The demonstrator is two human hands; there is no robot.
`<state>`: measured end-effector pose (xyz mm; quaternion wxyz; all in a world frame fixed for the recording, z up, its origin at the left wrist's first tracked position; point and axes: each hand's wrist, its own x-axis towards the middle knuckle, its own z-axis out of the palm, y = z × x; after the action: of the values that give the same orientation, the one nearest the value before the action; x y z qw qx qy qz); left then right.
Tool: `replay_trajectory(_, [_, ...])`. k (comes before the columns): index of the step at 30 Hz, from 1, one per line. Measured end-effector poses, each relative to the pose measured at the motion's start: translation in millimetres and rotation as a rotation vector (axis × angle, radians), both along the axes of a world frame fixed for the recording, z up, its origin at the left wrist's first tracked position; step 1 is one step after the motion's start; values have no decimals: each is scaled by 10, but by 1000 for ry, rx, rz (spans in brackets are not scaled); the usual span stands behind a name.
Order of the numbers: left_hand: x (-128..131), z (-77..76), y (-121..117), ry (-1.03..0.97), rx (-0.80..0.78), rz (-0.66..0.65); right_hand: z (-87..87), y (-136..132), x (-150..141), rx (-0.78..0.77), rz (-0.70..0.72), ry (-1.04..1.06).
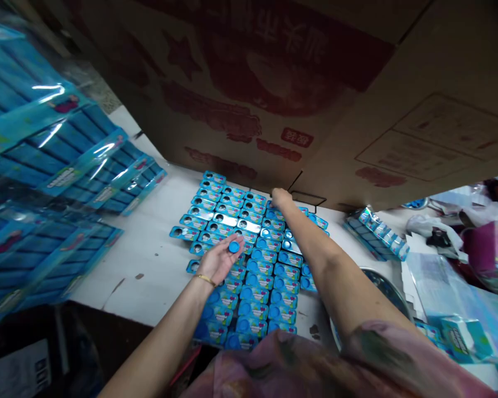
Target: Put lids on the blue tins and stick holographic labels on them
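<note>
Rows of small blue boxes with printed fronts cover the middle of the white table. Many on the left show a dark round hole, while those toward the right and front carry a blue round disc. In my left hand, palm turned up over the left rows, is a small blue round cap held at the fingers. My right hand reaches to the far row, closed and pressed down at a box beside the carton. Its fingertips are hidden, so what they grip cannot be made out.
A large brown carton leans over the table's far side. Stacked, film-wrapped blue packs stand at left. To the right are a clear pack of boxes, a round basin partly behind my arm, and a pink box.
</note>
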<state>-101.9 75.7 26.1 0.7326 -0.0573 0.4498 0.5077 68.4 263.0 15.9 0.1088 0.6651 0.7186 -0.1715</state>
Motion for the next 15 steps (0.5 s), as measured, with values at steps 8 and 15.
replay_trajectory(8, [117, -155, 86, 41, 52, 86, -114, -1228, -416, 50, 424, 723])
replay_trajectory(15, [41, -195, 135, 11, 55, 94, -2, -1040, -495, -11, 475, 805])
